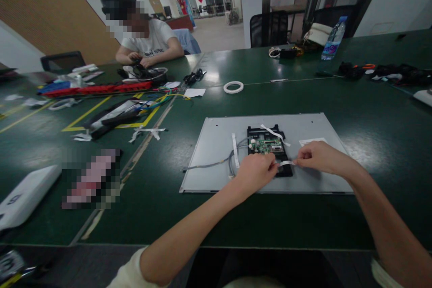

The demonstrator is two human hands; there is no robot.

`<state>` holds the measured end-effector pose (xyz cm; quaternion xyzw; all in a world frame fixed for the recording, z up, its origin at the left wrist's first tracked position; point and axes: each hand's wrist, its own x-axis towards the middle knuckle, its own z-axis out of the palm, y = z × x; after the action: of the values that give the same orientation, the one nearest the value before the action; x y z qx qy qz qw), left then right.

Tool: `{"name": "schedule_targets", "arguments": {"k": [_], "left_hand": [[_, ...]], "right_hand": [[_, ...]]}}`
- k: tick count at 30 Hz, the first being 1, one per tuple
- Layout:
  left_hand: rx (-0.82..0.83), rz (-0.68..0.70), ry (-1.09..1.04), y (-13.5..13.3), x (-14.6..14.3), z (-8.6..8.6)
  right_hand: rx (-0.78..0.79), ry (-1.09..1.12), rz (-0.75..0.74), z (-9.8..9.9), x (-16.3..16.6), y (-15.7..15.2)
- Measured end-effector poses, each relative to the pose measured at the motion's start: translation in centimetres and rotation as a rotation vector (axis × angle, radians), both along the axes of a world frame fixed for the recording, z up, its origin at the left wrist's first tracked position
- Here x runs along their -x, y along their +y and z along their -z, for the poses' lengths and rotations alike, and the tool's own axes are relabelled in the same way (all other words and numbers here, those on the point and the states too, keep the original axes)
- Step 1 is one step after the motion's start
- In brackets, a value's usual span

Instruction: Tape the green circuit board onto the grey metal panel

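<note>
A grey metal panel (303,121) lies flat on the green table (236,216). A black board holder with a green circuit board (266,145) sits on its middle. White tape strips and a grey cable (216,163) cross the panel. My left hand (257,170) and my right hand (315,156) each pinch one end of a short strip of white tape (286,163), stretched between them over the holder's near end.
A tape roll (233,87) lies beyond the panel. A water bottle (333,38) and dark gear stand at the far right. A seated person (148,40) works at the far left, near red tools, cables and yellow floor-style markings. A white device (23,195) lies near left.
</note>
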<state>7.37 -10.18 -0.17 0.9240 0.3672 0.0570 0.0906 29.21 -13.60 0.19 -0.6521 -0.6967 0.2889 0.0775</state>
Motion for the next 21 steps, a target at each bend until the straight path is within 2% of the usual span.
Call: {"name": "schedule_targets", "arguments": {"k": [14, 21], "left_hand": [[-0.025, 0.006, 0.024, 0.0, -0.1, 0.1], [-0.023, -0.025, 0.054, 0.1, -0.1, -0.1]], "right_hand": [[0.011, -0.047, 0.011, 0.9, 0.1, 0.2], [-0.057, -0.095, 0.030, 1.6, -0.5, 0.2]]}}
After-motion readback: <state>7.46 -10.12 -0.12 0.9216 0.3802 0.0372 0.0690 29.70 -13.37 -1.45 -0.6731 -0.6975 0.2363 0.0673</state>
